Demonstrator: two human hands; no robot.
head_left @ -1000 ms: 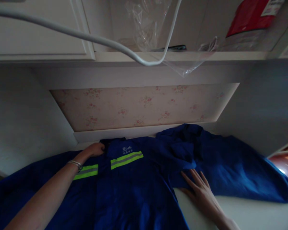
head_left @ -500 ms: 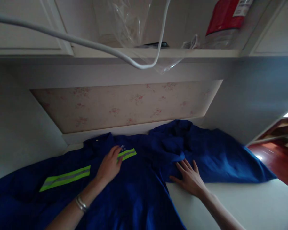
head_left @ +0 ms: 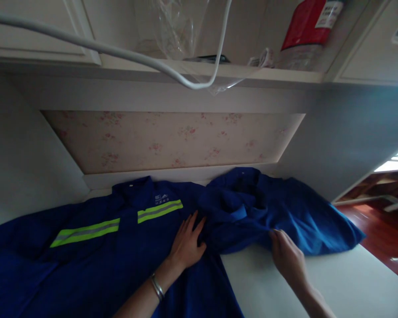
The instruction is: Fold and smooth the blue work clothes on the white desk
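Observation:
A blue work jacket [head_left: 96, 274] with two yellow-green reflective strips and a small white chest print lies spread over the white surface. My left hand [head_left: 188, 242], a silver bangle on its wrist, rests flat on the jacket's front with fingers spread, right of the chest strip. My right hand [head_left: 287, 254] is closed, pinching the edge of bunched blue cloth on the right; its fingertips are partly hidden. That cloth looks like the jacket's sleeve [head_left: 239, 234], though its border with the other blue garment [head_left: 305, 212] beside it is hard to make out.
Above hangs a shelf [head_left: 245, 73] with a clear plastic bag [head_left: 179, 35] and a red-labelled container [head_left: 305, 31]. A white cable [head_left: 129, 54] loops down in front. A floral panel [head_left: 185, 141] backs the white tabletop [head_left: 321, 282]. Reddish floor [head_left: 378, 221] shows at right.
My left hand has moved right from the chest strip, uncovering the print, and lies flat. My right hand has gone from spread fingers to a pinch on the cloth, slightly farther right.

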